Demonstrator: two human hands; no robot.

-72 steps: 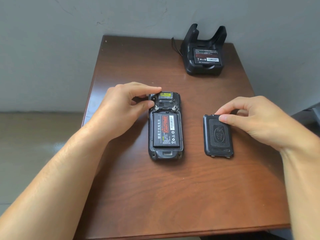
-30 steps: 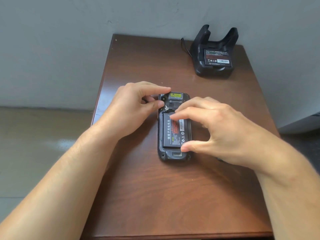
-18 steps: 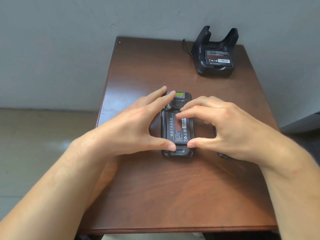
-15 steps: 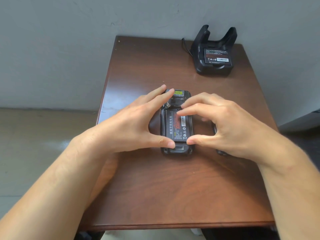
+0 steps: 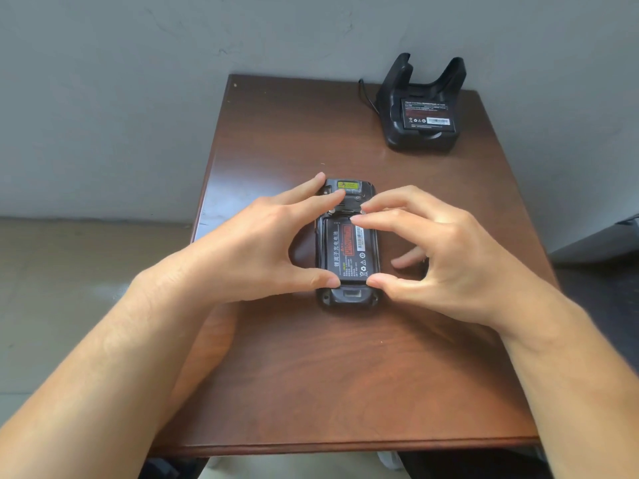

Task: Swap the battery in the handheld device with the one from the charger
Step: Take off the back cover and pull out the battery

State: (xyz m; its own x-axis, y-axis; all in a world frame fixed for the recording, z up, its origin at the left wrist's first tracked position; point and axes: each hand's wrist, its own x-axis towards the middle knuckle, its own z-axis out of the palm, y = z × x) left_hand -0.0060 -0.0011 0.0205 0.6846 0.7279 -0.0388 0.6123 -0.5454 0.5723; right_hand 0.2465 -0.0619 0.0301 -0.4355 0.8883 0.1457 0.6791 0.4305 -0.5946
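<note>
While L hand (image 5: 249, 250) presses dev (image 5: 351, 296), R hand (image 5: 449, 257) pinches batt (image 5: 345, 250), 2nd batt (image 5: 428, 114) in chgr (image 5: 420, 145).

Dark wooden worktop (image 5: 345, 375) stands against a grey plaster wall (image 5: 121, 98); beige floor (image 5: 69, 288) spreads to its left.

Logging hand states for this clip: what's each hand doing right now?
Left hand: open, fingers bracing handheld device.
Right hand: pinching the battery.

1. Black handheld device (image 5: 349, 297) is lying flat, face down, back open — its orange-labelled battery (image 5: 347, 250) sitting in the bay.
2. Black charger (image 5: 420, 140) is standing well behind, cradling a spare battery (image 5: 428, 114).
</note>
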